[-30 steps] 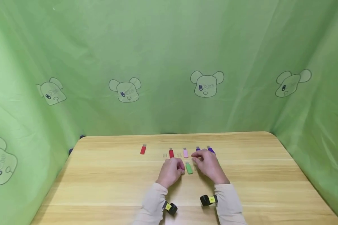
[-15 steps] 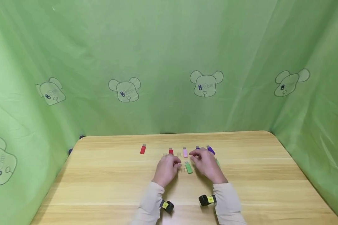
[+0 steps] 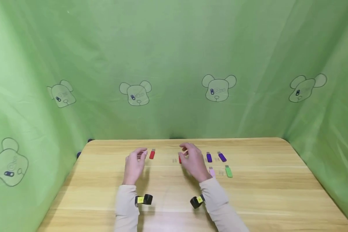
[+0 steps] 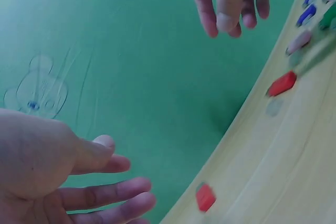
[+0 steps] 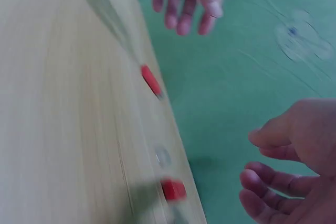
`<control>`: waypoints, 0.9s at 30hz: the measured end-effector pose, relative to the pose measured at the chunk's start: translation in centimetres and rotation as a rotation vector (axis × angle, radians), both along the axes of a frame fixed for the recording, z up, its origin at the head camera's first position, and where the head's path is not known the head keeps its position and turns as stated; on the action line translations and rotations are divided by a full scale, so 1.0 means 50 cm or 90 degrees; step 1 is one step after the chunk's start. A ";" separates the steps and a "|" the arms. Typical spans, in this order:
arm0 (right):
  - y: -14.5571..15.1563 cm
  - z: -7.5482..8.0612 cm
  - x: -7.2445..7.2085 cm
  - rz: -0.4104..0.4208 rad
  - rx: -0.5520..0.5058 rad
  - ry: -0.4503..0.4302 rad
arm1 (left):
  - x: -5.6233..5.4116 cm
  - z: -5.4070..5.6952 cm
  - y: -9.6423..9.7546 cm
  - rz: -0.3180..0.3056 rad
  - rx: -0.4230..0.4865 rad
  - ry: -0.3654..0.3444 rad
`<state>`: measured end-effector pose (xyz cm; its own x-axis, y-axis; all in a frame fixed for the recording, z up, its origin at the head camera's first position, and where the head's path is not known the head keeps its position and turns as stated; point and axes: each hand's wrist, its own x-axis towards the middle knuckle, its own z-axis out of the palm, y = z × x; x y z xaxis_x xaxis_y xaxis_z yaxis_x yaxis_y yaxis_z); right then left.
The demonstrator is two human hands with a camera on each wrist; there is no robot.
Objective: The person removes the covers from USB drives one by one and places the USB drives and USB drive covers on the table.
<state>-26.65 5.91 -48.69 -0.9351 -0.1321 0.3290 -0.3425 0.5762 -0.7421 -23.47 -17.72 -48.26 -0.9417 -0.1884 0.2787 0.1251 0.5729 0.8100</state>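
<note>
My left hand (image 3: 134, 166) is raised beside the far-left red USB stick (image 3: 152, 154), fingers loosely bent. Nothing shows between its thumb and fingers in the left wrist view. My right hand (image 3: 193, 162) hovers over a second red USB stick (image 3: 180, 158) and partly covers it in the head view. Its thumb and fingers stand apart, holding nothing. A pink USB stick (image 4: 299, 42) beyond that red one is hidden behind the right hand in the head view. Two purple USB sticks (image 3: 209, 157) lie to the right, with another pink USB stick (image 3: 211, 171) and a green USB stick (image 3: 228, 171) nearer me.
Small clear caps (image 3: 221, 173) lie between the sticks, one (image 3: 174, 160) left of the second red stick. The wooden table (image 3: 98, 193) ends at a green curtain (image 3: 168, 116) behind. Each sleeve carries a black wrist camera (image 3: 148, 199).
Both hands have lifted and moved left away from the front row, the left one farther, so they stand wider apart. The head view has shifted slightly; the visible sticks keep their layout.
</note>
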 end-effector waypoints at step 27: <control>-0.274 -0.065 -0.097 -0.020 0.220 -0.088 | -0.002 0.001 -0.068 0.077 0.055 -0.007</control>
